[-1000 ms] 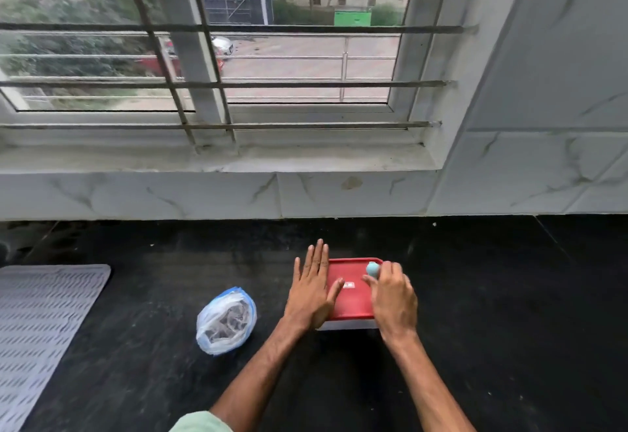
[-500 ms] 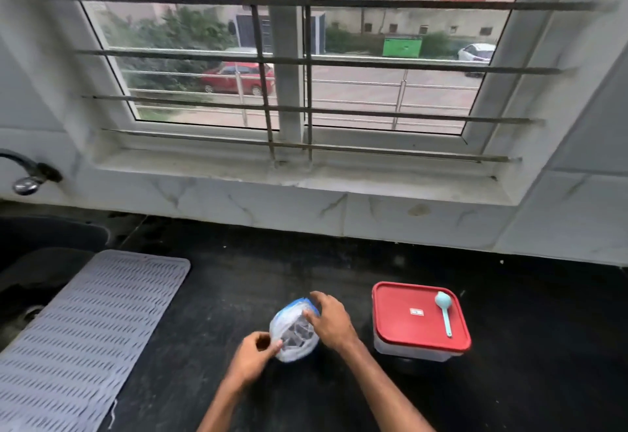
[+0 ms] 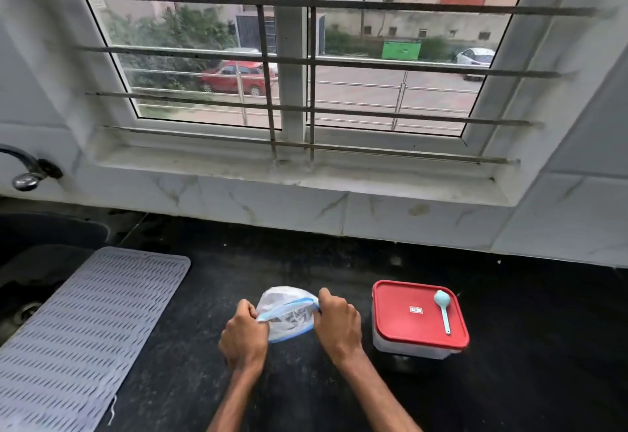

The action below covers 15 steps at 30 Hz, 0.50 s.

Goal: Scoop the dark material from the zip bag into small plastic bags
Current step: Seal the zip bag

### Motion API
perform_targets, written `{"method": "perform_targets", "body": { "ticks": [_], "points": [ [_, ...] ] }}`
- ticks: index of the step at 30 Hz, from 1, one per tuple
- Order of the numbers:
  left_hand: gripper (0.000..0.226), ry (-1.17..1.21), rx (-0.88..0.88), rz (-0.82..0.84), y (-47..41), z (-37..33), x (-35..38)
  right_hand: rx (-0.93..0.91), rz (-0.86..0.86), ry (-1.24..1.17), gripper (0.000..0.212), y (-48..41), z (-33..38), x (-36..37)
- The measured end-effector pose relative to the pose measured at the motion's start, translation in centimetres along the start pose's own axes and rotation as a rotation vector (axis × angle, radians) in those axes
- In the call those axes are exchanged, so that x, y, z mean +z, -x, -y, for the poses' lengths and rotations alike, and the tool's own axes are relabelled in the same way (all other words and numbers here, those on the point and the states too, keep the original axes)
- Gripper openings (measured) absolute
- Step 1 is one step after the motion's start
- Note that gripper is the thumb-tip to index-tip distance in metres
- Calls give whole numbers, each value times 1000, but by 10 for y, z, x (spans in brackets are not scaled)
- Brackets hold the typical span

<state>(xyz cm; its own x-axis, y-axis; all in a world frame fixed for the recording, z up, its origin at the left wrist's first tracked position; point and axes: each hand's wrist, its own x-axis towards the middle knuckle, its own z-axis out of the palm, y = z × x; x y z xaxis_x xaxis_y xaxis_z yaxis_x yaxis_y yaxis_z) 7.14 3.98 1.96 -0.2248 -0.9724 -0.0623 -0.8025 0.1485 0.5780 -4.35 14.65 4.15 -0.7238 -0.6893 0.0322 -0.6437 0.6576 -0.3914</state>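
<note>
Clear, crinkled plastic forms the zip bag (image 3: 289,312), blue-edged at its seal, resting on the black counter (image 3: 339,261) with dark material dimly visible inside. Left hand (image 3: 244,336) and right hand (image 3: 338,324) each pinch one end of the seal with curled fingers, apparently to pull the mouth open for scooping. Just right stands a box (image 3: 407,350) with a smooth red lid (image 3: 401,316), a pale blue spoon (image 3: 443,309) lying ready on it. Farther left, a ribbed grey mat (image 3: 85,329) borders the sink (image 3: 34,278).
</note>
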Motion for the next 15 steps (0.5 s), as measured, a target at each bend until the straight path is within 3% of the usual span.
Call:
{"method": "perform_targets", "body": {
  "ticks": [3,6,7,10,12,15],
  "points": [
    [17,77,33,-12,-1,-10,-1,-25,-124,-44,31,8,8,-10],
    [16,202,56,3,7,-24,-1,-371,-183,-49,20,18,22,-4],
    [17,239,70,16,10,-27,-2,-410,-113,-137,15,17,26,-4],
    [23,353,42,11,14,-33,-7,-155,180,-527,19,0,19,-5],
    [27,420,32,-5,13,-32,-10,-167,280,-535,8,-5,13,-3],
    [24,367,92,42,16,-34,-14,-245,447,-390,28,-9,15,2]
  ]
}}
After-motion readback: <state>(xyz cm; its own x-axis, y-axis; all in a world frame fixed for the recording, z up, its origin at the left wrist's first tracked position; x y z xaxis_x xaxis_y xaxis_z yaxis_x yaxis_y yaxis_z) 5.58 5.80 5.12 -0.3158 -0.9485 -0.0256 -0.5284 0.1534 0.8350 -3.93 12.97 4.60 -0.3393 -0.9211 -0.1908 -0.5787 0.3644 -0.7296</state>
